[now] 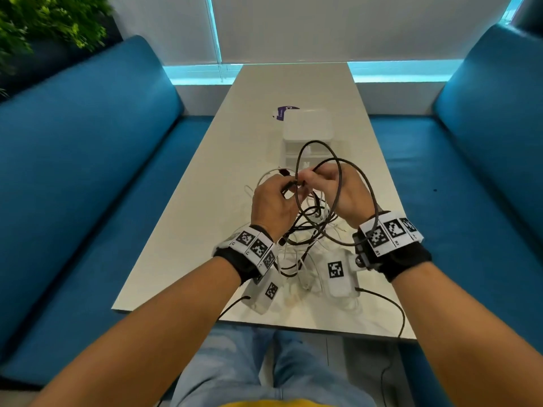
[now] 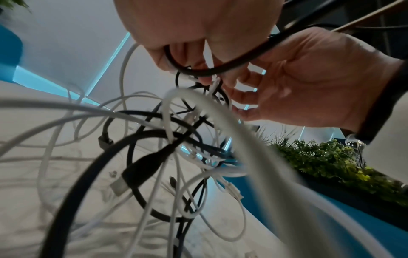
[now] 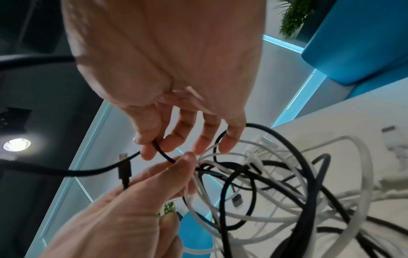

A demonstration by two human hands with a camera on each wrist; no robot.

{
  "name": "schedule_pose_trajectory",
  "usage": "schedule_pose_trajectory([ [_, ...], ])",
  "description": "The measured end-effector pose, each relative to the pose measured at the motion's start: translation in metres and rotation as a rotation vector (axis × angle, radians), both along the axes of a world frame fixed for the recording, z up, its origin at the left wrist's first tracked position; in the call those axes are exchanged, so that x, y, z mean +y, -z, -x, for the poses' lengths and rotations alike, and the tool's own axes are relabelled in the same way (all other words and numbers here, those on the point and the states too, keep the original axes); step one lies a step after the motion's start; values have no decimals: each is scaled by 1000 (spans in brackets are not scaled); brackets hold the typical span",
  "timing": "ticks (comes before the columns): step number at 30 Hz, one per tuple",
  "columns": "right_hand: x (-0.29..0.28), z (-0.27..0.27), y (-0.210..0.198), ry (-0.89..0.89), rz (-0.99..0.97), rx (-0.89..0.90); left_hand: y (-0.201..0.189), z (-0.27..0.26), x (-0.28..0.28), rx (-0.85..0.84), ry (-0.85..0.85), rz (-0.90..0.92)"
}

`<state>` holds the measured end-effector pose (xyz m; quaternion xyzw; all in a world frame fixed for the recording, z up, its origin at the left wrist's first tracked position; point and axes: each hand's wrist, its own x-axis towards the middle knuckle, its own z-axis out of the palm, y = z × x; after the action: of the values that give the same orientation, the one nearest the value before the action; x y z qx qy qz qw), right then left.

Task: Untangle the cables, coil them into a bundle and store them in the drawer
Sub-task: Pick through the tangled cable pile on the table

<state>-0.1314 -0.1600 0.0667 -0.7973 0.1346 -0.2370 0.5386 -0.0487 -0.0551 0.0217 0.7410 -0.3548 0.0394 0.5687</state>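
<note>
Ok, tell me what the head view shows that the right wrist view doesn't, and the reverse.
Head view only: the white drawer box beyond the hands, a purple card, the table and blue benches.
Right wrist view only: a black plug sticking up from the left hand, and a ceiling lamp.
Both: the right hand pinching a black cable above the tangle.
</note>
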Motion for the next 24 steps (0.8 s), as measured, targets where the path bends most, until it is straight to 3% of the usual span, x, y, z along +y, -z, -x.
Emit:
schedule_pose_trajectory([
  [2,-1,1,4,27,-16,-42,0,-1,-1,5,-1,-26],
  [4,-4,4,13,77,50,-33,-4,-7,-1,127,-5,-55],
  [7,-12,8,37,154,308,202,-13,-9,2,363,36,22],
  [9,-16,10,53,232,318,210,-18,-9,6,456,96,52],
  [11,-19,13,60,311,270,189,-18,-10,11,449,109,-19],
  [17,-21,16,62,307,242,219,-10,-23,25,482,-2,177],
  [20,-22,14,62,306,260,227,-12,-31,32,605,-46,181],
  [24,-21,9,62,309,248,252,-11,-40,39,614,-82,215],
])
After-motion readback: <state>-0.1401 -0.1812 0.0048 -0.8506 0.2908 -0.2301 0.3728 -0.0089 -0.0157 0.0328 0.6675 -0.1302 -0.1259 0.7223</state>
